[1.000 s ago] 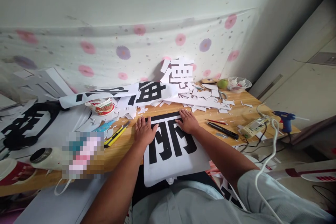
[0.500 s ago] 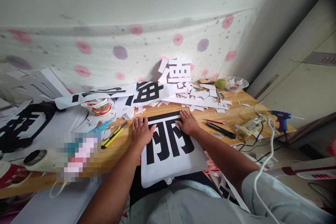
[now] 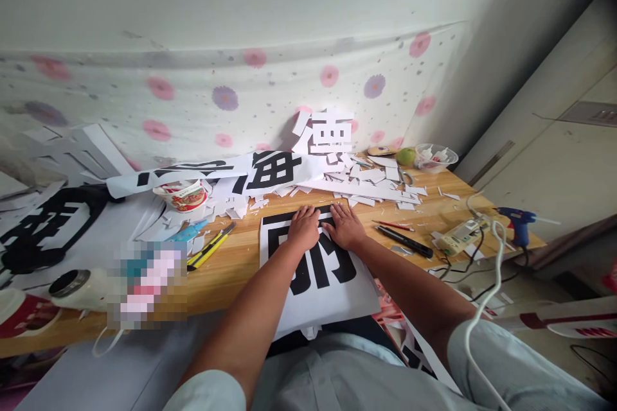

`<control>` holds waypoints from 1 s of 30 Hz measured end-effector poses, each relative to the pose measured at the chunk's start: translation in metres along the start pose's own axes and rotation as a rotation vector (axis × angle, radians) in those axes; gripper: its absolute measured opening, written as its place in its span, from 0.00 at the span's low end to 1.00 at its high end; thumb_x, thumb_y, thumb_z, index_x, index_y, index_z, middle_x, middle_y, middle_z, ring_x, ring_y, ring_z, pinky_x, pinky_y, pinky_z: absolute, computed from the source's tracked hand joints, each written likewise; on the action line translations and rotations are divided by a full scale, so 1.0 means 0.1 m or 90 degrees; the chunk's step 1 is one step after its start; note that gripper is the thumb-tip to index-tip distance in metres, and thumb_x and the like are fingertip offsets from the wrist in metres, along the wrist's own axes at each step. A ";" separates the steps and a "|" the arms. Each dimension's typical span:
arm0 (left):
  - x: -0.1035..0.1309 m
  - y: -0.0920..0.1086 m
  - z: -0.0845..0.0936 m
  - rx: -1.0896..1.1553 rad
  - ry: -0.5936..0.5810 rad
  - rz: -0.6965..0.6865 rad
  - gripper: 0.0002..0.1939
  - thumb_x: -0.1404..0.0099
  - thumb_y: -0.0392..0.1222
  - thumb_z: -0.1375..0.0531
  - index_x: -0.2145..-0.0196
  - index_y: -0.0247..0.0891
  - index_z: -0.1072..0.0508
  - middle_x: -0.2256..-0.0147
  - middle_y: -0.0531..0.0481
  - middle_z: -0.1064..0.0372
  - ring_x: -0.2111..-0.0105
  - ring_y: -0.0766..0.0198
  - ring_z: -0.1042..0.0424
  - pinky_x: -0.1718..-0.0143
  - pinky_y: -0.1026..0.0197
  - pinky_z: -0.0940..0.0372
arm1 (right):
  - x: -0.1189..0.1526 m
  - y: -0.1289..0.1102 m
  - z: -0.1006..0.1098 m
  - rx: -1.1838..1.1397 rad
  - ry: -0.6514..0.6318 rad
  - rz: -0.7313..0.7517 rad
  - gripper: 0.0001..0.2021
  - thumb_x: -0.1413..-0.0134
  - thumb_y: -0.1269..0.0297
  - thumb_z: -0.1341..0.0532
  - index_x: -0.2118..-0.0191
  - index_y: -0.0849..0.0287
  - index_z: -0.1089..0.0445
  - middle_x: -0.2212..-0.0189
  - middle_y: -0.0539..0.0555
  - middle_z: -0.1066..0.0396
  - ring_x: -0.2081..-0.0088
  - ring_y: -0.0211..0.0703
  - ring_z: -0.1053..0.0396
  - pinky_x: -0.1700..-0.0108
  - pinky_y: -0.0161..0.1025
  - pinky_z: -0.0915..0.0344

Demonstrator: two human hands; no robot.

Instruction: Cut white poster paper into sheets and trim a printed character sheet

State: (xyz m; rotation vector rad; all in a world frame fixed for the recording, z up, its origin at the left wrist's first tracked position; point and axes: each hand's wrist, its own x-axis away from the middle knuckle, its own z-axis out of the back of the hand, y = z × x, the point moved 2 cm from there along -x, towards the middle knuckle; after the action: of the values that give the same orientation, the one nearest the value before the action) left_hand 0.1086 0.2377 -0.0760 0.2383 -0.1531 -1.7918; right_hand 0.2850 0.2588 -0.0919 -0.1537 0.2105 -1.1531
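A white paper sheet [image 3: 332, 308] printed with a large black Chinese character lies at the table's front edge, its lower part hanging over. My left hand [image 3: 304, 229] rests flat on the sheet's upper middle, fingers pointing away from me. Beside it, my right hand [image 3: 345, 226] presses flat on the upper right corner. Both hands hold nothing, and they cover part of the character. Left of the sheet lies a yellow utility knife [image 3: 211, 246]. To the right are a black utility knife [image 3: 403, 241] and a red pencil [image 3: 394, 225].
White foam scraps [image 3: 371, 173] litter the back of the wooden table [image 3: 231, 289]. A cut-out white character [image 3: 328, 131] leans on the wall. At right are a power strip [image 3: 460, 237] and a blue glue gun [image 3: 519, 221]; a paper food bowl [image 3: 183, 196] stands at left.
My left hand has slid right across the sheet, from its upper left corner to next to my right hand. The right hand stays in place.
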 end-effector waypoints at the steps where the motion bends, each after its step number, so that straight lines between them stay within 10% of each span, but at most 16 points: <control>1: -0.04 0.03 -0.03 0.002 0.002 -0.003 0.28 0.22 0.38 0.49 0.28 0.39 0.34 0.25 0.41 0.43 0.23 0.49 0.48 0.24 0.44 0.51 | 0.00 0.00 0.00 0.000 0.002 0.000 0.41 0.24 0.41 0.54 0.22 0.71 0.45 0.21 0.64 0.51 0.20 0.55 0.57 0.20 0.54 0.70; 21: -0.03 0.11 -0.09 0.004 0.057 -0.025 0.26 0.19 0.44 0.51 0.29 0.43 0.32 0.25 0.44 0.42 0.24 0.50 0.46 0.24 0.43 0.51 | 0.35 0.11 0.17 0.037 0.018 0.014 0.33 0.23 0.47 0.52 0.24 0.62 0.39 0.21 0.61 0.49 0.20 0.57 0.58 0.21 0.61 0.71; 30: -0.03 0.13 -0.03 0.024 0.026 -0.019 0.32 0.23 0.59 0.43 0.29 0.42 0.33 0.24 0.41 0.45 0.23 0.48 0.50 0.23 0.44 0.54 | 0.79 1.04 0.58 0.036 0.138 -0.092 0.25 0.27 0.65 0.47 0.30 0.56 0.28 0.35 0.58 0.25 0.24 0.58 0.44 0.24 0.56 0.47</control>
State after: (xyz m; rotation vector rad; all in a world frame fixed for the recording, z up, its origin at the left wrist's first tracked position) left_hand 0.1224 0.2375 -0.0752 0.3059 -0.1546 -1.8140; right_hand 0.4225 0.2280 -0.0657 0.0066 0.3637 -1.3188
